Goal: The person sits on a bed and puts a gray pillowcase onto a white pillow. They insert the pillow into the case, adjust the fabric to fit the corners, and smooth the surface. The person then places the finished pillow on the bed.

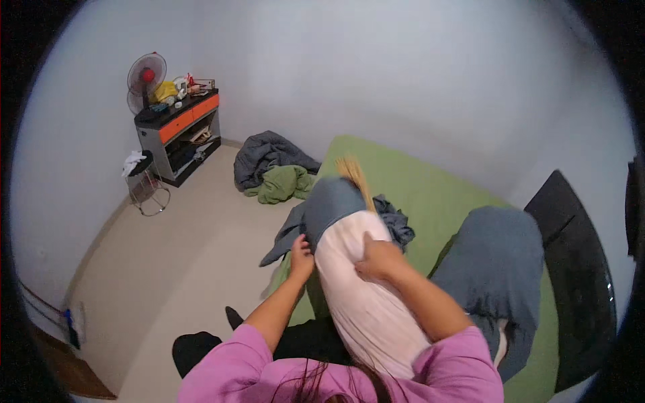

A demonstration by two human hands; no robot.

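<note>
Pale pinkish-white pillow point(363, 302), long and plump, lying aslant: near end against the person's torso, far end over the near-left part of the bed point(437, 201). Far end sits inside a blue-grey pillowcase point(334, 201); most of its length is bare, with soft creases, and the case's edge crosses it at a slant.

Left hand point(303, 258) at the left side, by the case's edge, fingers pointing up, forearm reaching forward from a pink sleeve. Fingers bent; can't tell if clamped on the cloth. Right hand point(379, 260) on top of the pillow's right half, elbow out, forearm slanting in from the right, 1 finger pointing toward the far end. Slight blur; can't tell if the rest are pinching fabric.

Straw brush point(363, 183) just beyond the cased end. Crumpled dark grey cloth point(398, 223) just right of it, on the green sheet. 2nd pillow point(497, 262), blue-grey cover, to the right, near the dark headboard point(578, 302).

On the floor point(215, 228) past the bed's left side: grey bedding point(269, 154) and green cloth point(282, 185), bunched together. Farther back left: cabinet point(180, 125) with 2 orange drawers, fan point(147, 75) on top, stool point(149, 185) beside it.
</note>
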